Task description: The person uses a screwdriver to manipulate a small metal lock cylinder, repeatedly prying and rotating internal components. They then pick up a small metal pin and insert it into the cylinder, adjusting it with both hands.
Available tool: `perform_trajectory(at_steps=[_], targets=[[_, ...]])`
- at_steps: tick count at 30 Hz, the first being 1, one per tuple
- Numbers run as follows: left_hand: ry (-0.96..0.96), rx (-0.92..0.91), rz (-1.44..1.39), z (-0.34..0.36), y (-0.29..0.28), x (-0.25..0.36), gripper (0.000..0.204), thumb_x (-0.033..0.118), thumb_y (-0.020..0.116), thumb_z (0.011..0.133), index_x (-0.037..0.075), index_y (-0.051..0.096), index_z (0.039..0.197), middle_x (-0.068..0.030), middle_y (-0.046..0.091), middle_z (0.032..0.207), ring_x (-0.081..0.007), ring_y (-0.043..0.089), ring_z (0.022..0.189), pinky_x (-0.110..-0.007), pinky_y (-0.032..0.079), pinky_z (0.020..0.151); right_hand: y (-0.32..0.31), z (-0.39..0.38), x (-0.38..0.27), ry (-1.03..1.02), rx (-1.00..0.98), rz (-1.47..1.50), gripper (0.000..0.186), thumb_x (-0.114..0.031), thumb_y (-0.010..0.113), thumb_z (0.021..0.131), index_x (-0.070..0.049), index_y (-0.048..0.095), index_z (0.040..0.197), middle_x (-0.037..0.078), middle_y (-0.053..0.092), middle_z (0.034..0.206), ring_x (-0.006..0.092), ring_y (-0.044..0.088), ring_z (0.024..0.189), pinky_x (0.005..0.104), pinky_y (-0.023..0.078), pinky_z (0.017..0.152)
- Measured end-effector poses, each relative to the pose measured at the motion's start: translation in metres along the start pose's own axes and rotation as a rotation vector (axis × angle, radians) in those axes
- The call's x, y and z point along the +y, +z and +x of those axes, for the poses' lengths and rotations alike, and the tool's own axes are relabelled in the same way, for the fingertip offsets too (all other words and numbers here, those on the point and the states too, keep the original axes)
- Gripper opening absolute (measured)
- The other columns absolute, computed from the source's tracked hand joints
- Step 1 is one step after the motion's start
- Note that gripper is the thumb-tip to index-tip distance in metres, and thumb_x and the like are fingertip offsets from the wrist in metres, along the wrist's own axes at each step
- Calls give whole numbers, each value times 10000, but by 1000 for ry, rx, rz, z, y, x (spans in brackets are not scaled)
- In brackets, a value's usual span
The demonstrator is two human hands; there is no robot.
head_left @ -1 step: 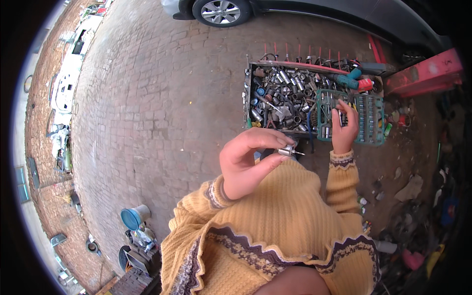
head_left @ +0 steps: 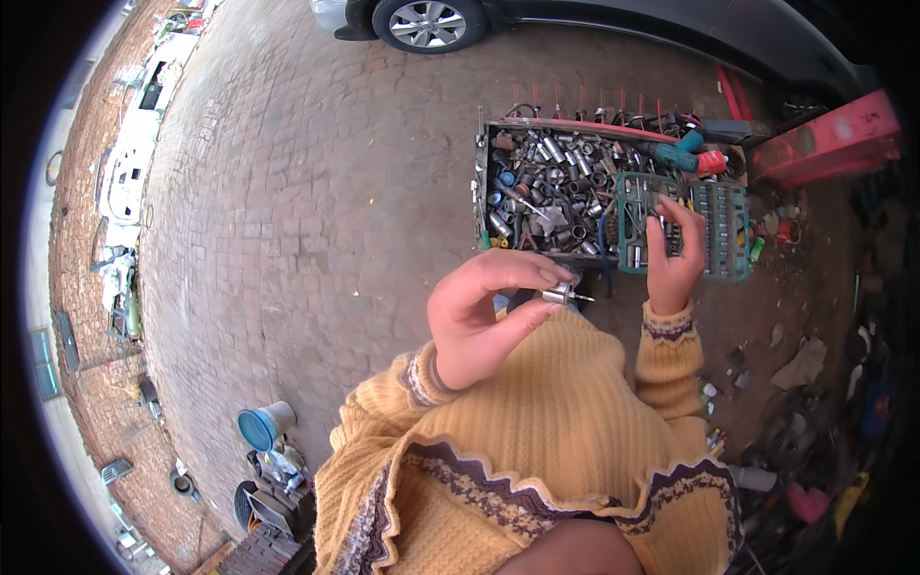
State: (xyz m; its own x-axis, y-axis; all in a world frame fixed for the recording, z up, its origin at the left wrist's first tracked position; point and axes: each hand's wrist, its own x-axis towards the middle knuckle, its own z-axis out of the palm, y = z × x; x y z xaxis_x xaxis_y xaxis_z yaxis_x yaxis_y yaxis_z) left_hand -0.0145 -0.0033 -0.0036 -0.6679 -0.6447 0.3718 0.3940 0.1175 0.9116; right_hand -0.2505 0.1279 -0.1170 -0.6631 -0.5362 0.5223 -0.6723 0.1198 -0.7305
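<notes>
A small silvery cylindrical piece (head_left: 556, 294) with a thin shaft is held in the air just short of the table's near edge, its shaft toward the right; the left grip (head_left: 474, 311) has it pinched between thumb and fingers; the right grip (head_left: 676, 254) hangs over the left half of a green case (head_left: 726, 275), fingers curled and thumb raised; whether it grasps something small or touches the case, one cannot tell.

The case lies spread at the near right corner of the table (head_left: 482, 182), with rows of sockets along its right half; a heap of loose metal sockets (head_left: 551, 182) fills the table from its left edge to the case; a teal power tool (head_left: 680, 156) lies toward the far right corner.

The step in hand seems to be handling the piece at the left while the right works at the case; a next move would call for a steady left pinch, and for careful right fingertips among closely set small parts.

Beyond the table's right edge juts a red beam (head_left: 829, 139); past the far edge a dark car (head_left: 671, 34) stands on the paved floor (head_left: 287, 192).
</notes>
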Motion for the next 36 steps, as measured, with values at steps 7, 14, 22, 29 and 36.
perform_trajectory(at_steps=[7,14,22,29,36], targets=[[20,-7,184,4,4,5,252,-78,758,781,-38,667,1012,-162,709,1012,-249,695,949,-331,555,800,-37,27,-150,-623,-136,-27,365,-70,805,631,-129,712,979,-42,624,903,165,524,773,322,388,704],[78,-52,374,7,-1,11,288,-48,794,758,-20,685,1023,-154,714,986,-248,701,882,-328,561,762,-22,33,-151,-598,-136,-34,337,-72,794,585,-132,710,906,-41,606,877,172,505,736,334,365,683],[97,-66,476,9,-4,12,309,5,836,714,-5,700,991,-145,720,935,-244,706,803,-318,560,697,-17,42,-155,-594,-211,-55,240,-67,747,607,-118,622,806,-13,560,797,200,494,715,327,368,654],[61,-90,496,11,-7,13,279,53,861,691,8,717,926,-123,735,881,-223,708,739,-297,550,651,-15,45,-153,-590,-277,-39,204,-53,716,657,-96,574,798,35,510,779,236,482,709,342,394,650],[-60,-65,501,11,-6,11,268,39,858,698,-4,725,927,-122,736,878,-201,707,755,-290,555,671,-7,43,-144,-492,-434,51,189,8,647,701,-41,501,811,113,428,806,313,457,754,398,409,681]])
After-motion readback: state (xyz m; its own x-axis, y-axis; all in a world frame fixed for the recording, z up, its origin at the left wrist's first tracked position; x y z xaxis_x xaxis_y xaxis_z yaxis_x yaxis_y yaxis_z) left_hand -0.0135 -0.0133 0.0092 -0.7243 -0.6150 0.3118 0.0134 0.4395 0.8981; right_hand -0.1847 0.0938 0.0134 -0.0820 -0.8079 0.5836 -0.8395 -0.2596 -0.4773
